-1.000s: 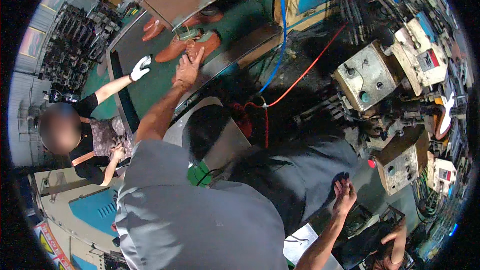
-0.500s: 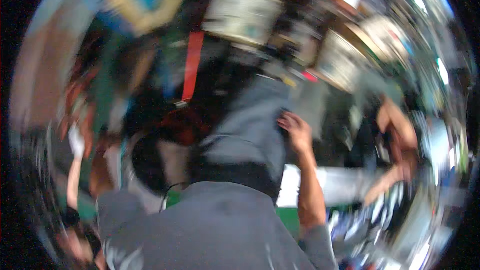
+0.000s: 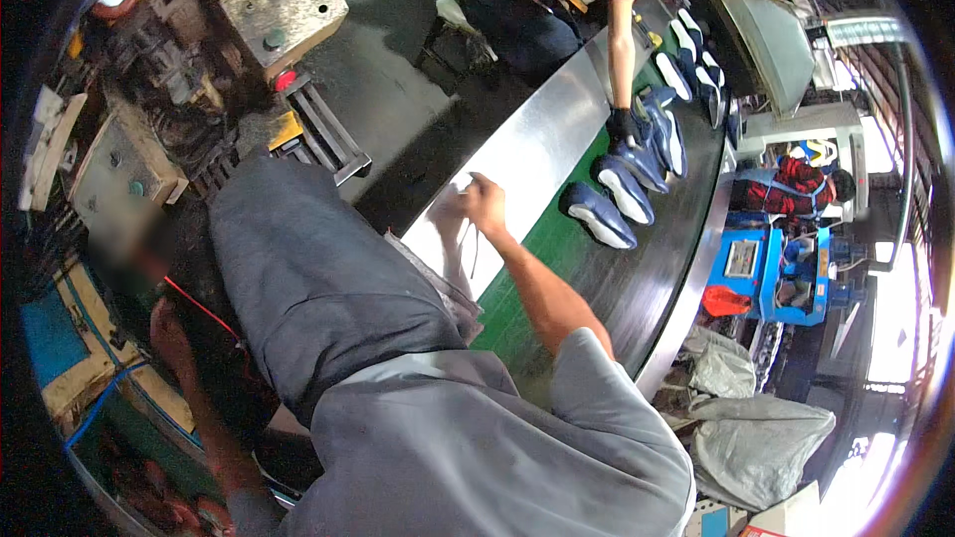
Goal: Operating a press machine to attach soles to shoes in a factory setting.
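Metal ledge [image 3: 537,139], shiny, runs along the near side of the green belt [image 3: 505,316]. Left hand [image 3: 169,326] is low at left by dark machinery; too dim to read its grip. Right hand [image 3: 484,201] is over the ledge, fingers curled in; can't tell if it holds anything. Shoes [image 3: 597,215] lie on the belt just past it, angled side by side, probably for easy picking. Navy and white, smooth-looking. Farther: co-worker's dark-gloved hand [image 3: 624,125] at the row, maybe steadying one; contact unclear.
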`<state>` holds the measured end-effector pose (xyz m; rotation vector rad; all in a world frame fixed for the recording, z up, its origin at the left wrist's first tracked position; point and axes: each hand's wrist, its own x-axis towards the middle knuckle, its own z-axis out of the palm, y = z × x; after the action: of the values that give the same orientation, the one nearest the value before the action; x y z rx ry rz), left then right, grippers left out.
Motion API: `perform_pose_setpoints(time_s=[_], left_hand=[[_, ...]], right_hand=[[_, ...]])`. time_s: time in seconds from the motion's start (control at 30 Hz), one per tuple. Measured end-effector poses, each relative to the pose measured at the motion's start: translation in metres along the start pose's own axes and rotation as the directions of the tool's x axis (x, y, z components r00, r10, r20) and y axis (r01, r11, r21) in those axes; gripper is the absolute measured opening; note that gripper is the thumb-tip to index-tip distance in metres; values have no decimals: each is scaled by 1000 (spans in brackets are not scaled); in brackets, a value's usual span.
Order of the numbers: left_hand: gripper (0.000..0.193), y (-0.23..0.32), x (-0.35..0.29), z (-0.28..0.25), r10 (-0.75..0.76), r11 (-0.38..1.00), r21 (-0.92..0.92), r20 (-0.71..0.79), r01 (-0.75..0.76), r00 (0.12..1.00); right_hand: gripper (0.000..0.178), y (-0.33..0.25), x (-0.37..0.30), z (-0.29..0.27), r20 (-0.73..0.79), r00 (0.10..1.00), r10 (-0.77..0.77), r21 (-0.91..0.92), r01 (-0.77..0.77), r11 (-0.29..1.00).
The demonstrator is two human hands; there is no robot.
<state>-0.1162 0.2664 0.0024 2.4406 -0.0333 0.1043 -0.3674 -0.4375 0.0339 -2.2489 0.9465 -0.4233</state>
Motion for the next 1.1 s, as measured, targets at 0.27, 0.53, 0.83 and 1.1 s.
perform_pose_setpoints(time_s=[0.27, 0.53, 0.83, 1.1], left_hand=[[27, 227, 27, 97, 166, 887, -458, 184, -65, 969], [24, 258, -15, 128, 250, 908, -408, 344, -96, 905], [26, 344, -34, 160, 222, 826, -547, 539, 136, 813], [42, 461, -62, 181, 623, 665, -744, 504, -65, 598]], right_hand=[[76, 187, -37, -227, -219, 946, 241, -651, -325, 686], [107, 250, -26, -269, -32, 889, 457, -866, -253, 432], [125, 213, -103, -179, -30, 849, 528, 131, -520, 844], [86, 34, -118, -120, 187, 834, 519, 600, -515, 611]])
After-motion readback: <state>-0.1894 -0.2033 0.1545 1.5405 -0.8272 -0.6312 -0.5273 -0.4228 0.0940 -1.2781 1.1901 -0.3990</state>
